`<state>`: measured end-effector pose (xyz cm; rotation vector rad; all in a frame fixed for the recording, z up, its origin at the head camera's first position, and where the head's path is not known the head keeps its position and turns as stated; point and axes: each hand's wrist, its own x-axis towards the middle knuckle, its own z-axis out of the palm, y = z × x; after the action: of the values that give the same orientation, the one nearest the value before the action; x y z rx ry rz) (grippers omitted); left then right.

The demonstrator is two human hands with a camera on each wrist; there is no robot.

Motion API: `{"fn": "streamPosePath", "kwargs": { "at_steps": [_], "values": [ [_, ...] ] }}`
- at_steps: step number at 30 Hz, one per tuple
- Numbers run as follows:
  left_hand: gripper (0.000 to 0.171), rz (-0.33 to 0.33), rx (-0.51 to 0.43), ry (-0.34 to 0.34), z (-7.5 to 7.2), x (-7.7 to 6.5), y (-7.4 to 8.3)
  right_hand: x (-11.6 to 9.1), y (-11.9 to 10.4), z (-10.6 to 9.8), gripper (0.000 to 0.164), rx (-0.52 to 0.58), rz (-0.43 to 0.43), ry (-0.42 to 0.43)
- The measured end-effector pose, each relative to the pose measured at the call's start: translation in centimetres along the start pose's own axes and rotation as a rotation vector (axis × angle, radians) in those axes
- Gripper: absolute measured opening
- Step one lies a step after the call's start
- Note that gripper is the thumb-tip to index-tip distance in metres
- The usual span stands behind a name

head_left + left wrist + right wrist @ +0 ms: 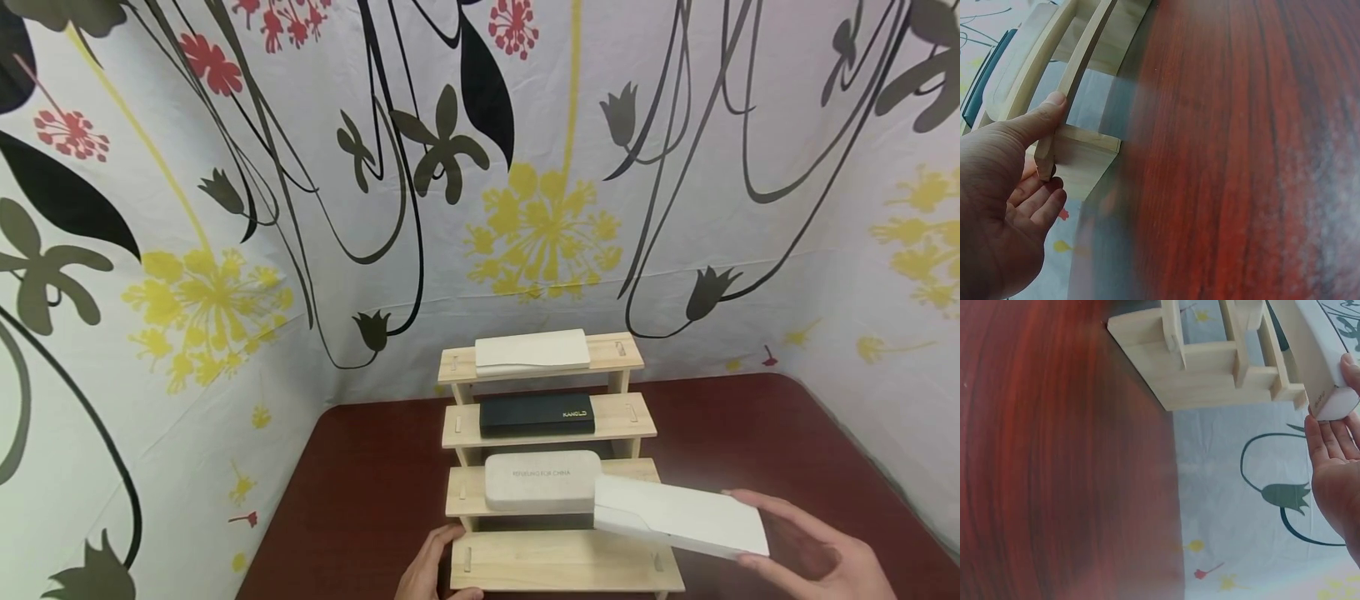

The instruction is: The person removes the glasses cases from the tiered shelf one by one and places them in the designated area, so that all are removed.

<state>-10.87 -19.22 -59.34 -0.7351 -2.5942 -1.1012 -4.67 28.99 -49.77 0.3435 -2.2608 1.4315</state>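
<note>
A stepped wooden rack (558, 562) with several tiers stands on the dark red table. My left hand (429, 568) grips the left end of its lowest shelf, thumb on top and fingers curled below in the left wrist view. My right hand (821, 546) pinches a long white box (678, 515) by its right end. The box is tilted, held in front of the rack's right side, its left end overlapping a white rounded case (542, 481) on the second tier up. A black case (536, 415) lies on the third tier, and a cream flat case (532, 352) on the top.
The dark red wood-grain table (360, 483) extends on both sides of the rack. Behind and beside it hangs a white cloth (555, 125) with printed flowers and stems.
</note>
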Motion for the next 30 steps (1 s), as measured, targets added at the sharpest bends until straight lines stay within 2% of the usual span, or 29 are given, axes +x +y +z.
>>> {"fn": "streamPosePath", "kwargs": {
  "at_steps": [3,9,18,25,30],
  "values": [
    [0.077,0.011,0.002,0.010,0.0,0.0,0.0,0.3,-0.1,-0.6,0.071,-0.006,0.022,0.005],
    [0.077,0.016,-0.006,0.010,0.0,0.0,-0.1,0.5,0.0,-1.3,0.069,-0.137,0.074,0.050],
    [0.076,0.025,-0.037,0.013,0.1,-0.1,-0.3,0.7,1.1,-2.5,0.070,-0.134,0.060,0.072],
    [0.076,0.029,-0.032,0.021,0.2,-0.1,-0.3,0.8,1.8,-3.3,0.070,-0.140,0.085,0.088],
    [0.076,0.029,-0.034,0.023,0.2,-0.1,-0.3,0.7,2.4,-3.7,0.069,-0.106,0.085,0.086]
  ]
}}
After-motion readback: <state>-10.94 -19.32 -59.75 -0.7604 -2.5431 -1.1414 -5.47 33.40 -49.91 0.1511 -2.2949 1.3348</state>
